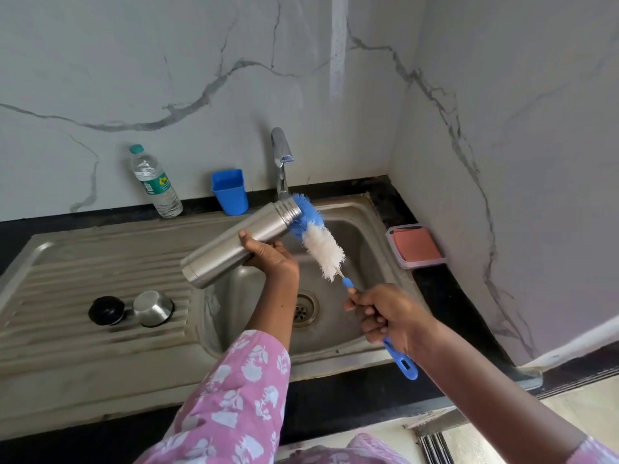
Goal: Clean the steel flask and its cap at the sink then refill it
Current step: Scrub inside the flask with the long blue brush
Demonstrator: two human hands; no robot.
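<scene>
Left hand (pixel 268 257) grips the tilted steel flask (pixel 234 244) over the sink (pixel 335 358), right hand (pixel 385 316) grips the bottle brush (pixel 321 244) at its mouth; the water bottle (pixel 155 182) has an unreadable green label.

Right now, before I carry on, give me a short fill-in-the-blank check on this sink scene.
1. The right hand has its grip on the bottle brush by its ____ handle.
2. The left hand holds the steel flask over the sink basin, with the brush's bristle tip at the flask's ____.
3. The steel cap and the ____ stopper sit on the drainboard.
Missing words: blue; mouth; black.
</scene>
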